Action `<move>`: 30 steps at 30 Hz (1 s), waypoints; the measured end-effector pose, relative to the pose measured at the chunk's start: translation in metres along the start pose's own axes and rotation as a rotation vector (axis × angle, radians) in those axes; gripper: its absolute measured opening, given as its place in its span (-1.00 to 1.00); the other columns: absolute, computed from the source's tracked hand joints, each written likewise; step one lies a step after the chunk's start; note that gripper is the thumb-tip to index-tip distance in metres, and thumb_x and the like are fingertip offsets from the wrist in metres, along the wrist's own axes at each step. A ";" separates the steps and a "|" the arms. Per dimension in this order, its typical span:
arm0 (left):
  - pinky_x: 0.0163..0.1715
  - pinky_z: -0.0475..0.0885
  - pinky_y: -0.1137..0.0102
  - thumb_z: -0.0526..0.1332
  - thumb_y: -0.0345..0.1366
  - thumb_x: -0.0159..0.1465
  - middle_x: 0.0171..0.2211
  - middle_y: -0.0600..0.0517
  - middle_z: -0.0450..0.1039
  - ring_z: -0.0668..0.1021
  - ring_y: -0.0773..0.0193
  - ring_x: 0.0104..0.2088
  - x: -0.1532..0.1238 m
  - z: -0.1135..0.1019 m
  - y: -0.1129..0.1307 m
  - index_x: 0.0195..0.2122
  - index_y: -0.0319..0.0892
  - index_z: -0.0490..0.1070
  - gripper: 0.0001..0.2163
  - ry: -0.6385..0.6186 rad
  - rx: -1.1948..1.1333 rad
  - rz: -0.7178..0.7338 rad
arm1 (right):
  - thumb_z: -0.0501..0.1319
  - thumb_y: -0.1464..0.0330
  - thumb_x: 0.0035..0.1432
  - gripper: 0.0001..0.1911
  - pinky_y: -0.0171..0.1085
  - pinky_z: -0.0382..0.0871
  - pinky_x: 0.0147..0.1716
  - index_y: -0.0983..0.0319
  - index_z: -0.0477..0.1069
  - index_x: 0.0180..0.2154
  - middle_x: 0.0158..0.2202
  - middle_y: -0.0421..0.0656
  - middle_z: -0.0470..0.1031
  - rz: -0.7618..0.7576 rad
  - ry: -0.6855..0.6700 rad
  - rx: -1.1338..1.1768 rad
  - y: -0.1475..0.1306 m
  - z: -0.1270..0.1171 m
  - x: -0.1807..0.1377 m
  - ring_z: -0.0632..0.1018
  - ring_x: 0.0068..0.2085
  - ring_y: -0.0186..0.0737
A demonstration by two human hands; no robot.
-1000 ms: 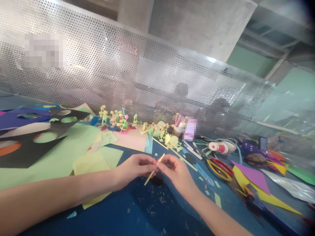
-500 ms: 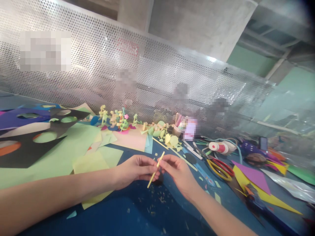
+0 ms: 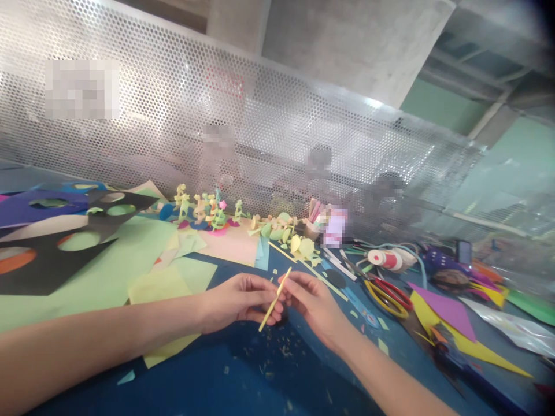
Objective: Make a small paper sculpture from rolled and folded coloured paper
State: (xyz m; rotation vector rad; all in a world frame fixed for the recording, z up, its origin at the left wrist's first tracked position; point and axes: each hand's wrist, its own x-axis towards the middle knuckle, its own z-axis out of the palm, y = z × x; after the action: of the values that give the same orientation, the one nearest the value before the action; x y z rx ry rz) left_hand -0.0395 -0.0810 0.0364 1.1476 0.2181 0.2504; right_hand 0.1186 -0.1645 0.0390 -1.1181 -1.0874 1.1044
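Both of my hands meet over the blue table (image 3: 243, 381), pinching a thin rolled yellow paper stick (image 3: 274, 299) that slants from upper right to lower left. My left hand (image 3: 240, 300) grips the stick from the left, with fingertips on its middle. My right hand (image 3: 314, 303) pinches it from the right near the upper half. A small dark paper piece lies on the table just under the hands, mostly hidden.
Red-and-yellow scissors (image 3: 388, 293) lie to the right, by a red-and-white roll (image 3: 385, 260). Green and yellow sheets (image 3: 130, 271) and black paper with round cut-outs (image 3: 56, 254) cover the left. Small paper figures (image 3: 203, 214) stand along the perforated metal screen (image 3: 260, 133). Purple and yellow scraps (image 3: 451, 323) lie at the right.
The stick has tilted a little more upright and both hands have edged slightly closer together; the grip is the same.
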 end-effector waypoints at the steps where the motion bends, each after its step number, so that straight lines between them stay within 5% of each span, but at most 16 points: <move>1: -0.20 0.38 0.35 0.23 -0.27 0.15 -0.36 -0.04 0.45 0.51 0.30 -0.32 0.000 0.000 0.000 -0.27 -0.30 0.46 -0.81 0.009 0.013 0.002 | 0.26 0.24 0.01 -0.80 -0.33 0.25 -0.42 0.25 0.44 -0.38 -0.53 -0.25 0.40 -0.006 0.000 -0.019 0.000 0.000 0.000 0.39 -0.48 -0.37; 21: -0.23 0.39 0.38 0.29 -0.21 0.07 -0.45 0.02 0.50 0.51 0.34 -0.38 -0.001 0.001 0.006 -0.38 -0.27 0.48 -0.79 0.128 0.190 0.047 | 0.26 0.27 0.01 -0.86 -0.37 0.26 -0.41 0.22 0.45 -0.43 -0.45 -0.23 0.45 -0.085 0.033 -0.210 0.002 0.002 -0.003 0.36 -0.45 -0.38; 30: -0.25 0.37 0.39 0.29 -0.18 0.05 -0.44 0.05 0.51 0.50 0.33 -0.39 0.000 -0.003 0.003 -0.37 -0.24 0.48 -0.78 0.176 0.294 0.059 | 0.16 0.28 0.11 -0.81 -0.36 0.31 -0.35 0.22 0.47 -0.31 -0.36 -0.20 0.46 -0.139 0.033 -0.352 -0.004 0.006 -0.005 0.40 -0.39 -0.34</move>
State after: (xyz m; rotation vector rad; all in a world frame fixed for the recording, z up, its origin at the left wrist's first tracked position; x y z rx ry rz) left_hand -0.0406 -0.0774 0.0378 1.4256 0.3866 0.3814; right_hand 0.1123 -0.1695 0.0430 -1.3064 -1.3464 0.8012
